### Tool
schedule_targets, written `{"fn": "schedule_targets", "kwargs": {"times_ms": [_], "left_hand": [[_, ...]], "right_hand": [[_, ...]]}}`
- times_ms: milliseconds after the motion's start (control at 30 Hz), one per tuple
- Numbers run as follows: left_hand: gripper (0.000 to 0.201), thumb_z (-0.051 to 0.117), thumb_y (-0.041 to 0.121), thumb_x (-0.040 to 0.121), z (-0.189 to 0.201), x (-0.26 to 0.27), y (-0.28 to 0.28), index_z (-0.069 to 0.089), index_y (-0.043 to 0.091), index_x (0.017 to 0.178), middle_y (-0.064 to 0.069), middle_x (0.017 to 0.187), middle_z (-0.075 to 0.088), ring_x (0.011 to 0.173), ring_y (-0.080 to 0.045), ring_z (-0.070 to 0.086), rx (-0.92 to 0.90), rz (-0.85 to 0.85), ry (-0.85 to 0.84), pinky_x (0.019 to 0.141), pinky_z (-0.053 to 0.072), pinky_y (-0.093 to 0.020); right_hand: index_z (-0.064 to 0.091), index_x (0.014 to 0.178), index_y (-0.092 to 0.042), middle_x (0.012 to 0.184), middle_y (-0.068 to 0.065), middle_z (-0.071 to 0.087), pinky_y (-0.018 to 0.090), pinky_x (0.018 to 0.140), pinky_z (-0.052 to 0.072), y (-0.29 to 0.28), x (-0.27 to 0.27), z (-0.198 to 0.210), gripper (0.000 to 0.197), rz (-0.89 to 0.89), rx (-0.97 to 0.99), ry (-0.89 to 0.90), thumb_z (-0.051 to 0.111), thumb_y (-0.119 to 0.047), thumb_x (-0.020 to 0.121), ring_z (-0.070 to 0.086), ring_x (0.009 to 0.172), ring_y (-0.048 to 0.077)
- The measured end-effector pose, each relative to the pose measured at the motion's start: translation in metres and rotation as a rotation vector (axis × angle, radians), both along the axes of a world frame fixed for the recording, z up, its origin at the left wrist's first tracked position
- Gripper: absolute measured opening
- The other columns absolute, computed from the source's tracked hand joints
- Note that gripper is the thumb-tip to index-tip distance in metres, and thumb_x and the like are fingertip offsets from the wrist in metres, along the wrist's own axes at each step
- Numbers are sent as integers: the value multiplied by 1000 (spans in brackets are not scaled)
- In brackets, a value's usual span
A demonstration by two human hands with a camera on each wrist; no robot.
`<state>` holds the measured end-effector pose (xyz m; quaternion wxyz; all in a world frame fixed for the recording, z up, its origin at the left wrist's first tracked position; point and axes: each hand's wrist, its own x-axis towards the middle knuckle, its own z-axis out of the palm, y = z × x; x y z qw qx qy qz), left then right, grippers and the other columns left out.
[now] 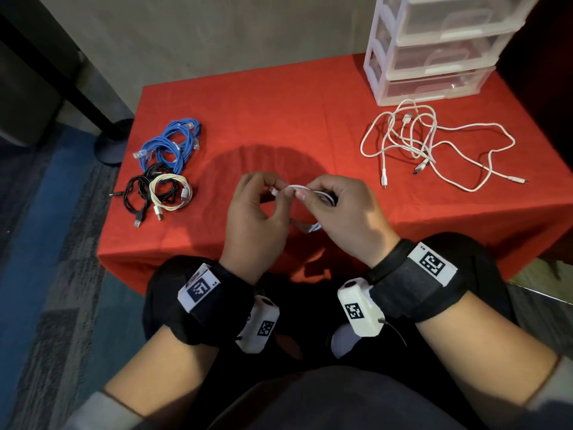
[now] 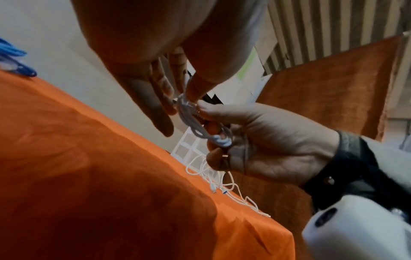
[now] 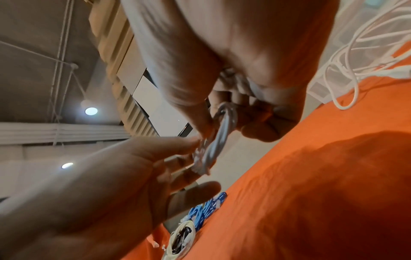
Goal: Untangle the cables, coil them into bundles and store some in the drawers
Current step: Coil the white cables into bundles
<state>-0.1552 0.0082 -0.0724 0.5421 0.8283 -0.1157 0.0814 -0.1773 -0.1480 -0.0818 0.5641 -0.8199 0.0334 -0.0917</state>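
Between our hands, held above the worktop [image 1: 279, 97], a white cable [image 1: 313, 193] is nearly coiled: the right hand [image 1: 344, 212] grips the loops while the left hand [image 1: 254, 212] pinches its free end. Left of the left hand lie finished bundles [image 1: 164, 169]. Beyond the right hand, a white tangle [image 1: 428, 141] remains, before closed drawers [image 1: 440, 54]; storage, we judge, is not begun.

Dim room, round ceiling lights [image 3: 91, 111] glaring overhead, dark head-shaped shadow [image 1: 266, 169] on the desk [image 1: 279, 103] — wrist views soft, edges bowed.
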Motion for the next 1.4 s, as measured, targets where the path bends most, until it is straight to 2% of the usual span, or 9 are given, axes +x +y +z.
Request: {"fn": "schedule_targets", "kwargs": {"times_ms": [67,300,400,567,867,1000,1133,1300,1400], "left_hand": [[4,65,19,96,0,1,-1,64,16,93,1,85,65,76,-21,70,-37,9,19,70,57,-49],[7,66,9,97,6,5,0,65,2,97,-1,77,70,61,-6,66,-186,25,169,61,60,-34],[6,66,10,97,6,3,1,65,4,96,-9,89,74,77,-15,70,-307,-26,322,71,63,-43],[4,61,6,98,15,2,3,64,8,100,-15,100,70,98,-21,69,-551,-121,620,77,60,-38],[20,66,8,85,23,16,8,64,18,103,-5,99,72,91,-17,67,-740,-262,922,95,57,-43],[22,56,11,99,22,12,3,62,13,120,-5,100,72,92,-13,69,-733,-305,972,82,62,-32],[13,57,13,100,20,9,1,64,14,112,-3,94,74,86,-9,71,-684,-270,946,76,61,-31],[6,63,10,97,15,4,0,66,14,94,-8,88,71,80,-16,69,-560,-187,756,73,60,-34],[2,67,11,96,5,3,-1,69,9,97,-14,92,74,86,-22,72,-348,-133,495,78,60,-40]], "right_hand": [[71,81,-16,58,-12,49,31,54,39,3,-1,0,19,-14,7,-28,71,-29,95,43,56,5],[73,87,-20,64,-10,57,28,57,41,3,0,1,10,-4,23,-13,70,-26,95,48,59,4],[75,98,-22,81,-4,72,35,69,53,0,0,1,9,47,-15,-11,67,-22,96,65,73,12],[72,103,-15,97,-1,73,38,86,52,0,-1,-1,15,56,-37,-105,59,-10,98,67,93,13],[69,105,-11,89,0,72,23,77,50,2,-5,2,20,40,331,-57,53,-1,102,60,79,11],[68,108,-10,84,1,69,19,74,50,3,-6,4,18,32,526,-40,52,-1,103,60,72,6],[69,118,-5,91,6,71,20,79,52,-2,-8,6,21,54,488,9,54,-4,103,65,79,8],[70,125,-17,112,1,67,27,99,49,-7,-4,6,35,153,-95,-93,72,-29,92,65,108,10],[75,112,-15,104,-2,72,31,94,52,-7,-1,10,20,121,-20,-55,73,-25,94,68,100,10]]}}
